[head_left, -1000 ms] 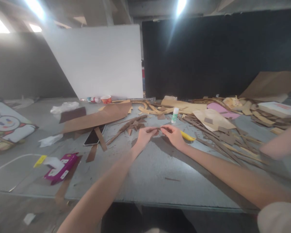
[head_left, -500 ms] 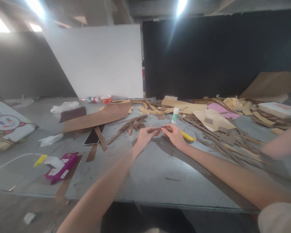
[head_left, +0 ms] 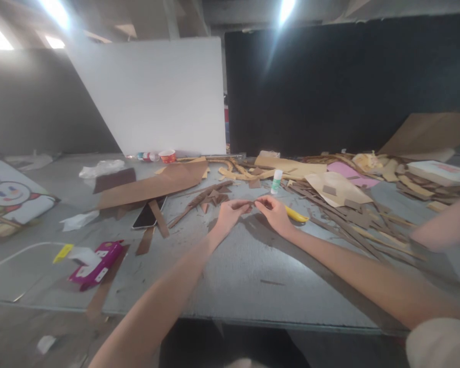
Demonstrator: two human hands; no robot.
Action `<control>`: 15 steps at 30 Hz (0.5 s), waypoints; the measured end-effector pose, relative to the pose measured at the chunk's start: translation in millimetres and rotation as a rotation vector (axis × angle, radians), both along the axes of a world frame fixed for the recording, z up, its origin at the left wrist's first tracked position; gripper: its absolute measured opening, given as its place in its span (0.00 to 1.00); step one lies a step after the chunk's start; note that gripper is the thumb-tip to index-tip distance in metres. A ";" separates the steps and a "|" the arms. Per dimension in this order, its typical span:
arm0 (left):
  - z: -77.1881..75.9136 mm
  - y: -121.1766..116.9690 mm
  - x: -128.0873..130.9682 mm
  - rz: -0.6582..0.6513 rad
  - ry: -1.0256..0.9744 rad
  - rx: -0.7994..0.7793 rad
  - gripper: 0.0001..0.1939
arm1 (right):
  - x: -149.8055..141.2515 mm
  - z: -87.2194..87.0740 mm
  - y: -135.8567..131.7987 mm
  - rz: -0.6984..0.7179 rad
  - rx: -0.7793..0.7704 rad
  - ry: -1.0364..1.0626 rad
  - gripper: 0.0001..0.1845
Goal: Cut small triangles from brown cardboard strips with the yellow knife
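My left hand (head_left: 230, 213) and my right hand (head_left: 274, 212) meet over the middle of the grey table (head_left: 230, 281). Their fingertips pinch a small brown piece (head_left: 252, 204), probably paper or card, mostly hidden by the fingers. Just behind my right hand a glue stick (head_left: 276, 182) with a white cap stands upright. Beside that hand's wrist lies a yellow tool handle (head_left: 298, 214), partly covered. Folded brown paper pieces (head_left: 210, 198) are heaped beyond my left hand.
Brown strips (head_left: 341, 225) and yellow paper (head_left: 339, 188) lie to the right, near another person's arm (head_left: 444, 227). On the left are a phone (head_left: 143, 220), a large brown sheet (head_left: 157, 185) and a purple power strip (head_left: 96, 266) with a white cable.
Almost nothing differs. Both hands keep their pinch on the small piece at nearly the same spot; the whole view has shifted very slightly.
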State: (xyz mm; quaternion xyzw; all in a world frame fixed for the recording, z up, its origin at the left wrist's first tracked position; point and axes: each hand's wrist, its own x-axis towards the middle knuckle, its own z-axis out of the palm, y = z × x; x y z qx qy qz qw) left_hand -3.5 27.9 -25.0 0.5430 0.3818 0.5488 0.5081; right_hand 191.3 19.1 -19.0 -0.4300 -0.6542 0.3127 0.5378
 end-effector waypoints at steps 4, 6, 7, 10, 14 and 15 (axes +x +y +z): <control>1.1 -0.9 0.0 0.002 0.022 0.011 0.18 | -0.2 -1.3 1.5 0.020 -0.043 0.031 0.19; 1.2 -1.3 0.2 -0.001 0.028 0.013 0.18 | -0.2 -1.1 1.5 0.031 -0.063 0.053 0.20; 1.0 -1.4 0.3 -0.002 0.027 0.012 0.18 | -0.3 -0.9 1.2 0.033 -0.065 0.051 0.20; 0.4 -1.2 0.7 -0.009 0.010 0.005 0.17 | -0.6 0.4 -0.8 0.020 -0.036 0.029 0.18; 0.3 -0.8 1.1 -0.014 -0.003 -0.001 0.17 | -1.0 1.3 -3.4 -0.003 0.013 0.032 0.15; 0.5 -0.8 1.2 -0.014 -0.004 -0.001 0.17 | -1.0 1.3 -3.7 -0.007 0.022 0.021 0.15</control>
